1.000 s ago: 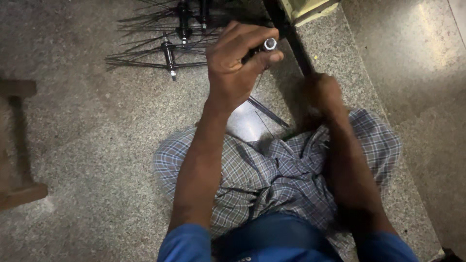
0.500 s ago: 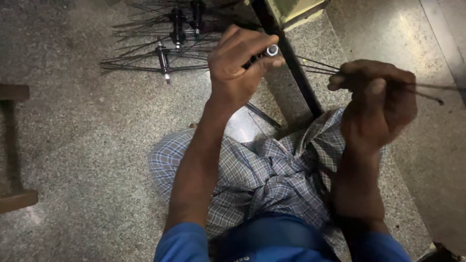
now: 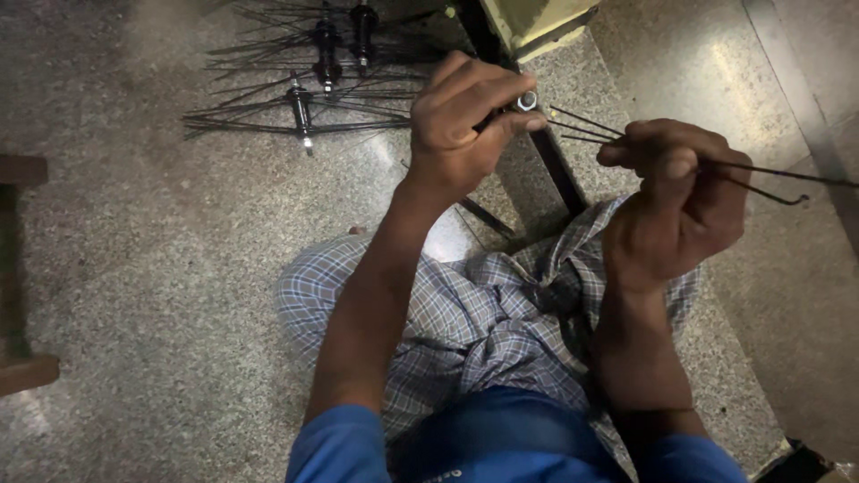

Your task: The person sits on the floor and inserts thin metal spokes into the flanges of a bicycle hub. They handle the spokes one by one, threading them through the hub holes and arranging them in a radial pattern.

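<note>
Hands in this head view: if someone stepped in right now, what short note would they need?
Left hand: fingers closed on a dark metal wheel hub with a silver nut at its end.
Right hand: pinching a bundle of thin dark wire spokes, tips aimed at the hub.
On the speckled stone floor: more black hubs with spokes fanned out.
No spoke visibly threaded into the held hub; the bundle remains to fit.

A dark cylindrical metal hub with a silver nut end is gripped, tilted, above the lap. Thin black wire spokes are held bunched, nearly level, just beside it.
</note>
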